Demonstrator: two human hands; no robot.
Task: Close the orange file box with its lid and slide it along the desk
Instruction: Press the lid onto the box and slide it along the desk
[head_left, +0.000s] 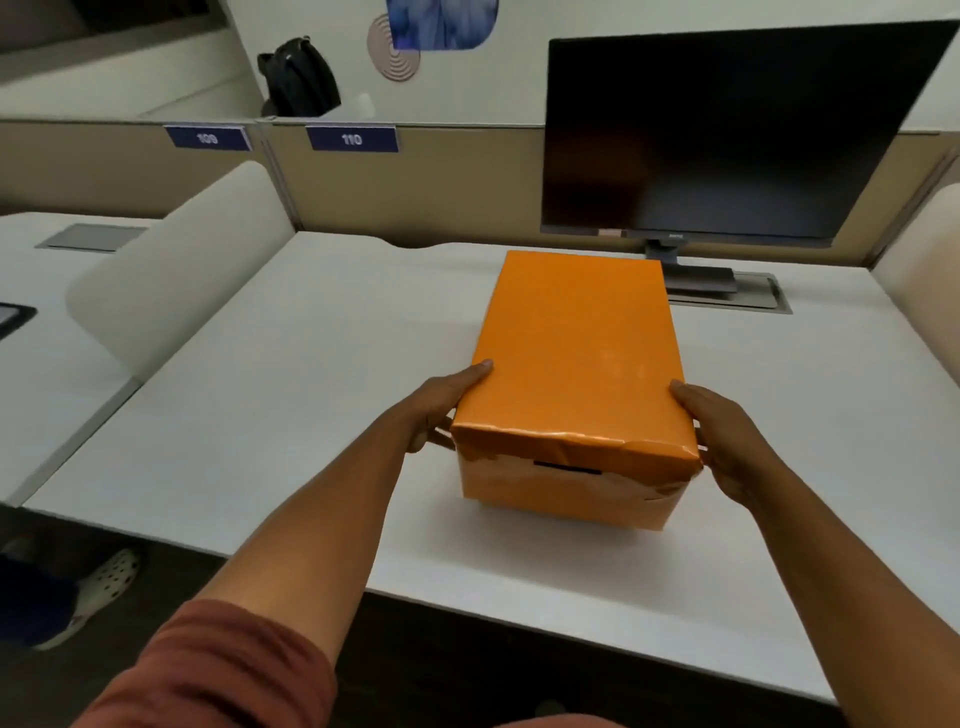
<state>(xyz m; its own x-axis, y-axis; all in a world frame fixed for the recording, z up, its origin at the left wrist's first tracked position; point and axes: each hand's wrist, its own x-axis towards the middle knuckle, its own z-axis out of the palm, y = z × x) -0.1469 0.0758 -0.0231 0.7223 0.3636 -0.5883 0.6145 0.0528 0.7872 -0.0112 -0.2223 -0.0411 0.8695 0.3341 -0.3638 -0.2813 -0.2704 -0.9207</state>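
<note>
The orange file box stands on the white desk, right of centre, with its orange lid sitting on top and covering it. The lid's near edge is crumpled, and a dark handle slot shows in the box's near face just under it. My left hand presses the lid's left side, thumb resting on the top edge. My right hand holds the lid's right side at the near corner. Both hands clasp the box between them.
A dark monitor on a stand sits right behind the box, beside a grey cable hatch. Beige partitions bound the desk at the back and both sides. A black bag rests beyond the partition. Someone's shoe shows on the floor at left.
</note>
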